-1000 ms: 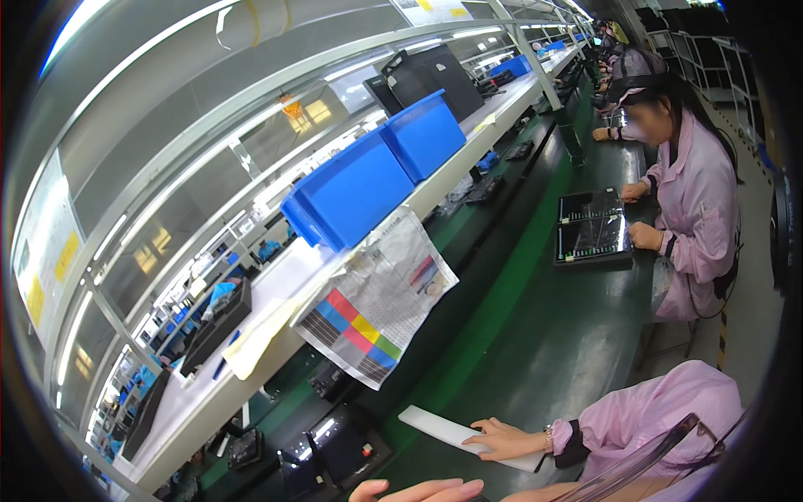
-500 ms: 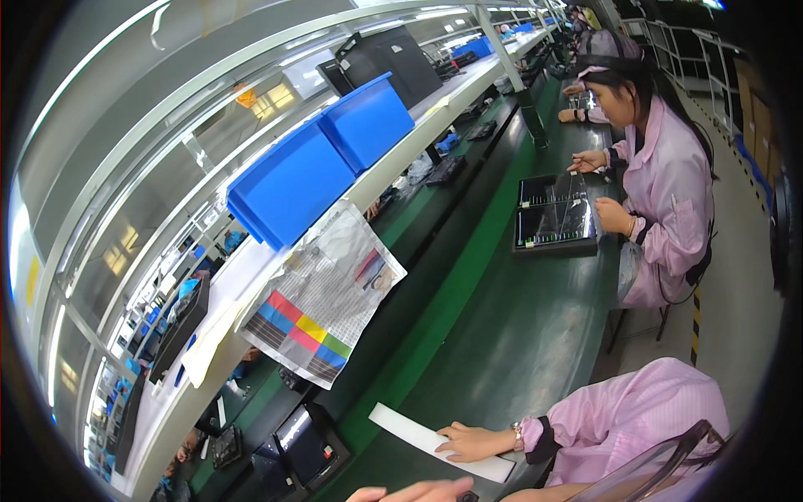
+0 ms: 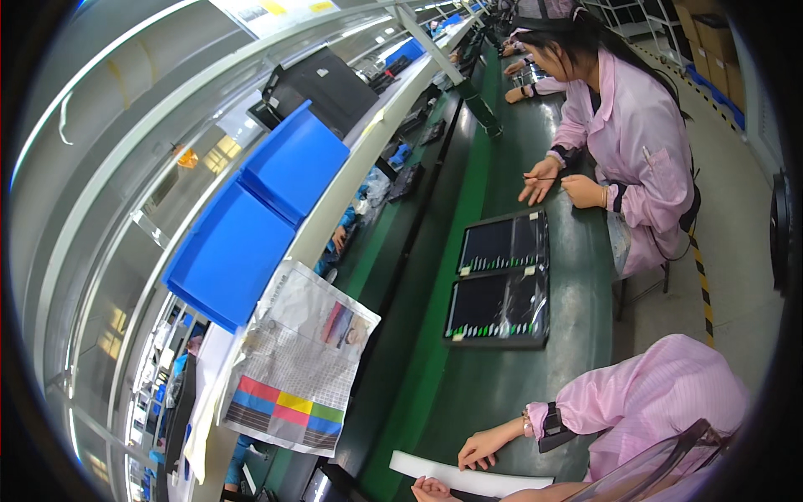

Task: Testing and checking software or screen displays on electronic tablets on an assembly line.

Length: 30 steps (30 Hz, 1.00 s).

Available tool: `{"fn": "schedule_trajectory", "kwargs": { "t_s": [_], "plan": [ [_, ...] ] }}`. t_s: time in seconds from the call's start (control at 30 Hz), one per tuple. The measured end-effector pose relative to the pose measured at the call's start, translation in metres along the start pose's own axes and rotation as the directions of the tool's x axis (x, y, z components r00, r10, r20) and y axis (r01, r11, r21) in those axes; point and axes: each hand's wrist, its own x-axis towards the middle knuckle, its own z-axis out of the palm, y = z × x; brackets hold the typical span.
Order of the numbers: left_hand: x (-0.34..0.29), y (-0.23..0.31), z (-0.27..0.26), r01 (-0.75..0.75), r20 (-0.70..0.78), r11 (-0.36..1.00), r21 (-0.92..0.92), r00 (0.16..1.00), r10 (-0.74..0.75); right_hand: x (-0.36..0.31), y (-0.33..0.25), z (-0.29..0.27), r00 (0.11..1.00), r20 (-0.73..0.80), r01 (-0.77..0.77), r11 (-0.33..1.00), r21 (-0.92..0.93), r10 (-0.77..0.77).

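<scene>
A long, flat white strip [image 3: 502, 484] lies on the green belt at the lower edge, close in front of me. My right hand [image 3: 483, 447], in a pink sleeve with a bracelet and a dark cuff, is over its far edge, fingers bent downward and slightly apart. I cannot tell whether these fingertips press on it. My left hand [image 3: 431, 489] is beside the strip's left part, fingers curled inward. Whatever may be inside them is hidden. Part of my left forearm is cut off by the lower edge.
Beyond my hands, two dark panels [image 3: 497, 303] with green-tipped rows lie on the belt [image 3: 577, 326]. A co-worker [image 3: 636, 142] in pink sits beyond, holding a thin dark tool. Blue bins [image 3: 230, 251] stand on the shelf, with a printed sheet [image 3: 297, 368] hanging below.
My view has turned. The right hand has gone from lying flat on the strip to bent fingers at its edge. The dark panels have come nearer, away from the co-worker's hands.
</scene>
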Motion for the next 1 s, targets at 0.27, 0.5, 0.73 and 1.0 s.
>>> {"fn": "schedule_trajectory", "kwargs": {
  "t_s": [0.27, 0.5, 0.73, 1.0],
  "plan": [
    [-0.037, -0.023, 0.005, -0.057, 0.096, 0.899, 0.434, 0.995, 0.017, -0.026, -0.027, -0.020, 1.000, -0.001, 0.017, 0.991, -0.136, -0.018],
    [-0.063, -0.023, 0.002, -0.130, 0.153, 0.658, 0.741, 0.988, 0.023, -0.098, -0.080, -0.205, 0.574, -0.748, -0.427, 0.657, -0.622, -0.335],
    [-0.076, 0.039, 0.013, -0.050, 0.141, 0.559, 0.827, 0.983, -0.120, -0.171, -0.029, -0.388, 0.117, -0.989, -0.804, 0.593, -0.039, 0.094],
    [-0.080, 0.027, 0.007, 0.048, 0.178, 0.833, 0.552, 0.969, -0.173, -0.156, -0.032, -0.330, 0.430, -0.902, -0.782, 0.485, -0.391, -0.034]
  ]
}}
